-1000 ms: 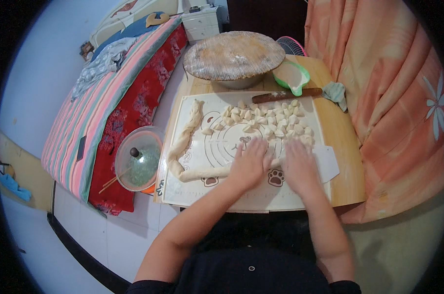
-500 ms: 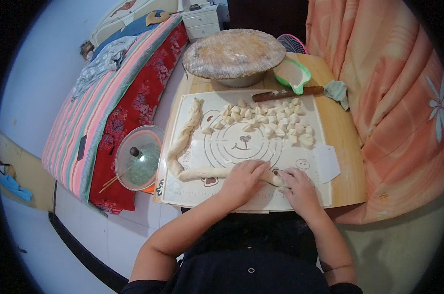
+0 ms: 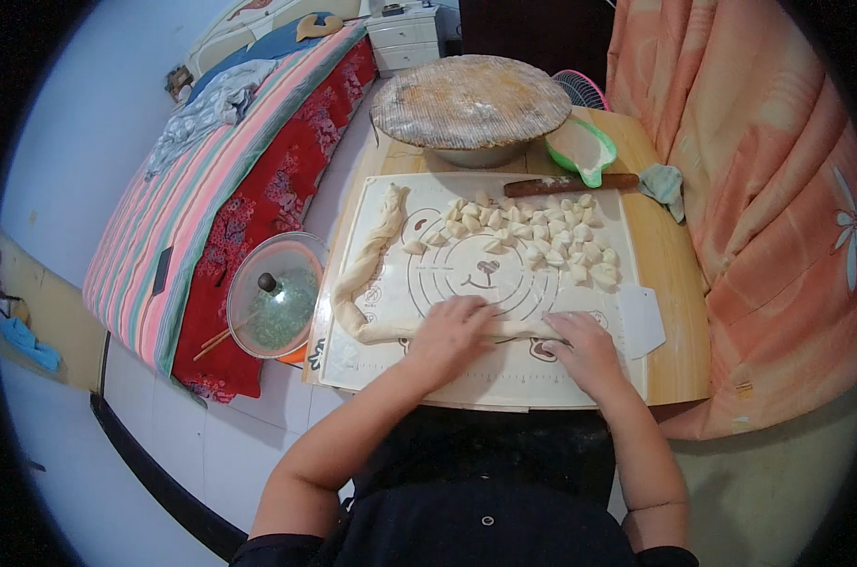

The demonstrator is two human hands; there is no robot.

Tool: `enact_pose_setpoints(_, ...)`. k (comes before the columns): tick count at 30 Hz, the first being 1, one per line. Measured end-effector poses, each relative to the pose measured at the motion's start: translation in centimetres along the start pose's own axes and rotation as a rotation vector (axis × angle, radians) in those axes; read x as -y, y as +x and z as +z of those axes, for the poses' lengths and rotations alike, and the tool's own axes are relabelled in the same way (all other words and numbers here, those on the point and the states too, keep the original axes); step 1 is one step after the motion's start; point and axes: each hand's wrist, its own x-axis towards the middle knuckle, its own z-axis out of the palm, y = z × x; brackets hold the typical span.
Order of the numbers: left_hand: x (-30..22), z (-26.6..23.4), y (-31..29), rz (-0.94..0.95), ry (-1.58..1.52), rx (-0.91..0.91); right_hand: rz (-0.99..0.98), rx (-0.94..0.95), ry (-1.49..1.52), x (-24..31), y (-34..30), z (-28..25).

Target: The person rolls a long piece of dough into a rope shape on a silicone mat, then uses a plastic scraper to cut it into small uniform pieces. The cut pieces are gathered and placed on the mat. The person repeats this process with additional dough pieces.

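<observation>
A long pale dough rope (image 3: 520, 329) bends across the printed white mat (image 3: 428, 371); its twisted far part runs up the mat's left side. My left hand (image 3: 452, 338) lies over the near stretch of rope, fingers extended and pressing down from above. At the rope's right end, my right hand (image 3: 584, 352) rests with fingers stretched over the dough and its thumb apart, covering the tip. Beyond my hands, many small cut dough pieces (image 3: 542, 229) are scattered on the mat's far right part. Both hands are open.
Behind the mat lie a brown rolling pin (image 3: 551, 185), a green scoop (image 3: 594, 151) with pale powder and a cloth (image 3: 663, 189). A round ridged lid (image 3: 476, 99) covers a large basin. At right sits a white scraper (image 3: 642, 321); at left, a lidded bowl (image 3: 275, 300).
My left hand has slid leftward and slightly forward along the rope. The right hand has also moved a little forward, now covering the rope's end. The view has shifted slightly.
</observation>
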Motion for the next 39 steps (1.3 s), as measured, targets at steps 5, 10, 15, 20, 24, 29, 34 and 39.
enact_pose_setpoints(5, 3.0, -1.7, -2.7, -0.052, -0.028, 0.125, 0.054, 0.154, -0.048, 1.3, 1.1, -0.3)
enact_pose_setpoints(10, 4.1, -4.7, -3.7, -0.017, 0.108, 0.012, -0.236, -0.008, -0.088, 3.9, 2.3, 2.5)
enact_pose_setpoints(15, 6.5, -5.6, -6.8, -0.119, 0.004, 0.072, -0.144, 0.136, -0.151, 3.0, 2.1, 1.6)
enact_pose_setpoints(20, 3.0, -2.9, -4.7, 0.053, -0.111, 0.117, 0.023, 0.066, -0.202, 2.2, 2.1, 0.0)
enact_pose_setpoints(24, 4.8, -4.0, -4.8, -0.112, 0.079, 0.053, -0.103, 0.031, -0.294, 7.4, 5.7, 5.6)
enact_pose_setpoints(29, 2.3, -6.8, -10.4, -0.083, 0.165, 0.329, -0.172, 0.246, -0.377, 11.4, -0.1, 7.4)
enact_pose_setpoints(34, 3.0, -6.0, -8.0, -0.086, 0.316, 0.251, -0.088, 0.206, -0.426, 10.3, 3.7, 7.8)
enact_pose_setpoints(39, 5.8, -5.2, -4.7, -0.266, 0.353, 0.279, -0.01, 0.259, -0.358, 9.6, 6.4, 8.3)
